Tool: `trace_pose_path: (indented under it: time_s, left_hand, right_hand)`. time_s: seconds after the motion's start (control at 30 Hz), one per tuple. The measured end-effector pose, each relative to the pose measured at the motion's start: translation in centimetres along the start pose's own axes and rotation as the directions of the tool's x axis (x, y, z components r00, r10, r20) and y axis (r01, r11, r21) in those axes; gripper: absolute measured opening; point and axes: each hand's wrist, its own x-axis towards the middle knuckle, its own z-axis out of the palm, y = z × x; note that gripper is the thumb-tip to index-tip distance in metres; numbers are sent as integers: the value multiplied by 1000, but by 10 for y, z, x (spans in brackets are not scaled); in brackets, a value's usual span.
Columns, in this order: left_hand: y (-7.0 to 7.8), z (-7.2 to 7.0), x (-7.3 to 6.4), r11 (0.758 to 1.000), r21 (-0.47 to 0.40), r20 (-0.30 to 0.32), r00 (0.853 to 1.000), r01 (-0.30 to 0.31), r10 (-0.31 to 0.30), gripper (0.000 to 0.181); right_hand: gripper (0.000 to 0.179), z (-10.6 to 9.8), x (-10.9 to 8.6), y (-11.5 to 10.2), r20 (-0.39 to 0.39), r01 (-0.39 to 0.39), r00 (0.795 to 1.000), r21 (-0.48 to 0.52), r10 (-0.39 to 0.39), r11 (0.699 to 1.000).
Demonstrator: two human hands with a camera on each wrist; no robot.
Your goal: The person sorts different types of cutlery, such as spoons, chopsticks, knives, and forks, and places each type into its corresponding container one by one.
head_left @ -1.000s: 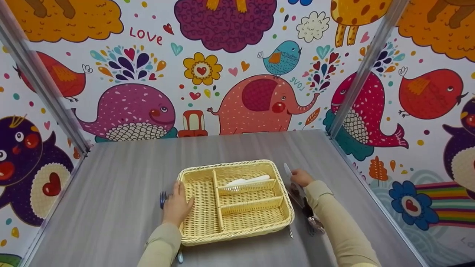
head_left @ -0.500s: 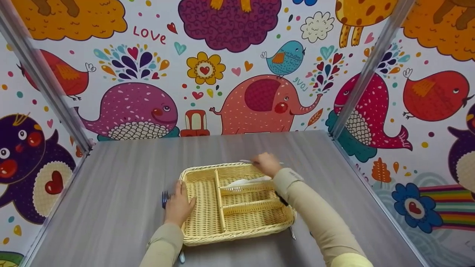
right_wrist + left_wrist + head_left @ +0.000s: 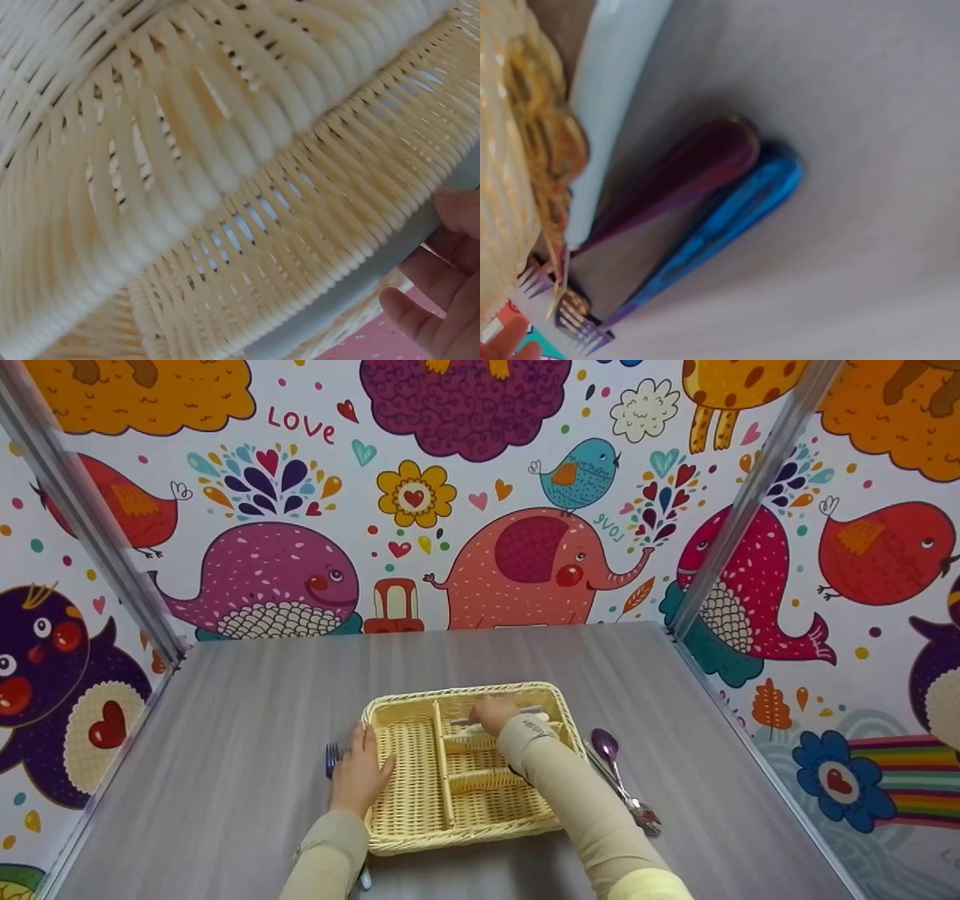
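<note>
A pale wicker basket (image 3: 407,844) with several compartments stands before me. My left hand (image 3: 358,780) rests on its left rim, fingers extended and thumb toward the inside. My right hand (image 3: 491,712) pinches a grey table knife (image 3: 322,315), lying lengthwise in the back right compartment above a white piece of cutlery (image 3: 471,730). In the right wrist view, fingers and thumb grip the knife behind the wicker divider (image 3: 300,240). Beside the basket's left side lie a blue-handled fork (image 3: 705,247), a purple-handled fork (image 3: 690,169), a gold ornate handle (image 3: 551,135) and a white handle (image 3: 619,97).
To the basket's right lie a purple spoon (image 3: 604,744) and more metal cutlery (image 3: 646,816), partly behind my right sleeve. The grey table (image 3: 247,720) ends at a wall (image 3: 420,435) printed with cartoon animals, with metal posts (image 3: 720,532) at both corners.
My right hand has carried the knife from the table right of the basket, over the back rim, and down into the back right compartment. My left hand has stayed on the rim.
</note>
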Motion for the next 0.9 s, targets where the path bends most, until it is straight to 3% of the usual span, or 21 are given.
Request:
trace_pose_path:
  time_s: [0.07,0.2,0.27,0.47,0.63,0.67,0.73,0.8,0.87,0.9]
  left_hand:
    - [0,0,1,1000,-4,13,1000,5,-5,68]
    - [1,-1,1,1000,-6,23,1000,8,-8,68]
    - [1,-2,1,1000,-8,19,1000,7,-7,68]
    - [0,0,1,1000,-6,-1,1000,1,-1,68]
    - [0,0,0,1000,-6,-3,1000,4,-4,68]
    - [0,0,0,1000,-7,0,1000,5,-5,68]
    - [0,0,0,1000,-8,4,1000,5,-5,68]
    - [0,0,0,1000,-5,5,1000,4,-4,67]
    - [1,-1,0,1000,-4,5,1000,2,-2,67]
    - [1,-1,0,1000,-3,3,1000,0,0,67]
  right_hand:
    - [20,35,24,9,5,4,1000,-2,-4,1000]
    - [18,93,57,28,-151,111,982,-32,-114,993]
    - [19,97,60,29,-134,109,985,-28,-112,994]
    - [19,76,43,25,-145,104,984,20,-100,994]
    - [12,44,23,31,-139,132,983,109,-116,985]
    - [11,33,18,32,-110,121,988,154,-105,981]
    - [12,17,7,39,-138,136,984,194,-110,972]
    - [13,16,4,57,-247,191,959,213,-136,958]
    - [17,17,4,78,-206,137,976,291,-78,947]
    - [18,30,7,96,-254,152,965,317,-71,936]
